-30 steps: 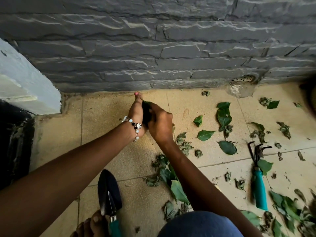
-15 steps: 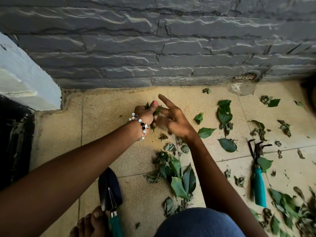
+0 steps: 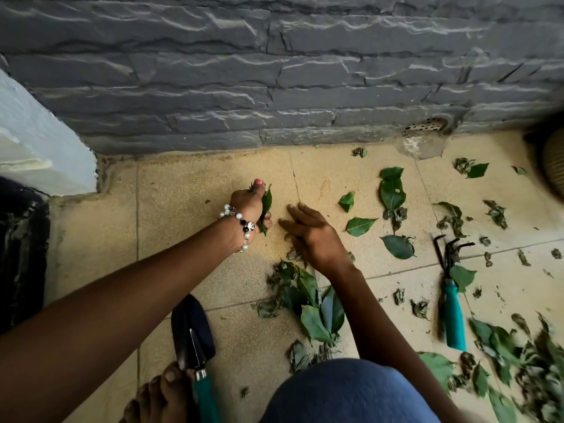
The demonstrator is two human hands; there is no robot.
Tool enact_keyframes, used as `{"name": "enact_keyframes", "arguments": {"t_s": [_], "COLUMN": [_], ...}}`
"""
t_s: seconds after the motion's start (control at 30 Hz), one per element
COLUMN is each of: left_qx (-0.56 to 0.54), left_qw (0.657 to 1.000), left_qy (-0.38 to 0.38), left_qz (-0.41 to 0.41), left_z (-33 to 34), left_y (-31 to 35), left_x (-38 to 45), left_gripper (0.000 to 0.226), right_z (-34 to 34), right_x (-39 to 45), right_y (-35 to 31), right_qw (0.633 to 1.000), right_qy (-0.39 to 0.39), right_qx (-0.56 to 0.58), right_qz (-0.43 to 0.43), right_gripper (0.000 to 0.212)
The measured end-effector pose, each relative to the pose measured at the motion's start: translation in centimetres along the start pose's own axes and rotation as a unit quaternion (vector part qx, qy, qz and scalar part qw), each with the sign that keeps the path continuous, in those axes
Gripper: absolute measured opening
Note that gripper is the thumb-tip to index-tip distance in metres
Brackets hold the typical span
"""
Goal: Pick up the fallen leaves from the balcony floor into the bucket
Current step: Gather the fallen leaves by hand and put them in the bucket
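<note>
My left hand (image 3: 248, 206), with a bead bracelet at the wrist, grips a small bunch of green leaves (image 3: 266, 203) just above the tan floor tiles. My right hand (image 3: 308, 232) hovers beside it with fingers spread and relaxed, holding nothing, over a few leaf scraps. A pile of green leaves (image 3: 308, 297) lies below my right wrist. Loose leaves (image 3: 392, 193) are scattered to the right, and a denser heap (image 3: 525, 355) sits at the lower right. No bucket is clearly visible.
A black trowel with a teal handle (image 3: 192, 337) lies by my bare foot (image 3: 161, 392). A teal-handled hand rake (image 3: 451, 303) lies to the right. The grey stone wall (image 3: 274, 87) bounds the floor, with a drain (image 3: 425, 126) at its base. My knee (image 3: 345, 392) fills the bottom.
My hands have come apart: the left keeps the leaves and has stayed near the same spot, while the right let go, opened and dropped lower toward the floor scraps.
</note>
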State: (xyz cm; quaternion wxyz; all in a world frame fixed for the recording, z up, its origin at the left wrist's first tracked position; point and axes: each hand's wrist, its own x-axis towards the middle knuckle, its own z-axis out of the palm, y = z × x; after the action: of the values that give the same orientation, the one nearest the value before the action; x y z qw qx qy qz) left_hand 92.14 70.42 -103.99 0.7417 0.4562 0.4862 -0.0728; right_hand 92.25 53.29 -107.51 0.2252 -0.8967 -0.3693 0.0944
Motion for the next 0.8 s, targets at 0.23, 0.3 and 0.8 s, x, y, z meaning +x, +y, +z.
{"name": "enact_keyframes", "arguments": {"t_s": [0.23, 0.3, 0.8], "left_qx": [0.018, 0.031, -0.031], "left_qw": [1.0, 0.999, 0.994], "left_qy": [-0.022, -0.028, -0.104], "left_qz": [-0.012, -0.017, -0.02], "left_z": [-0.1, -0.2, 0.7], "left_y": [-0.3, -0.3, 1.3], "left_x": [-0.8, -0.9, -3.4], "left_gripper": [0.038, 0.039, 0.037], "right_z": [-0.7, -1.0, -3.1], "right_x": [-0.5, -0.2, 3.4], "right_y": [-0.6, -0.8, -5.4], "right_qw": [0.987, 0.971, 0.929], "right_qy": [0.142, 0.217, 0.201], "right_qx": [-0.063, 0.067, 0.27], "right_qz": [-0.032, 0.079, 0.154], "right_gripper": [0.023, 0.02, 0.015]}}
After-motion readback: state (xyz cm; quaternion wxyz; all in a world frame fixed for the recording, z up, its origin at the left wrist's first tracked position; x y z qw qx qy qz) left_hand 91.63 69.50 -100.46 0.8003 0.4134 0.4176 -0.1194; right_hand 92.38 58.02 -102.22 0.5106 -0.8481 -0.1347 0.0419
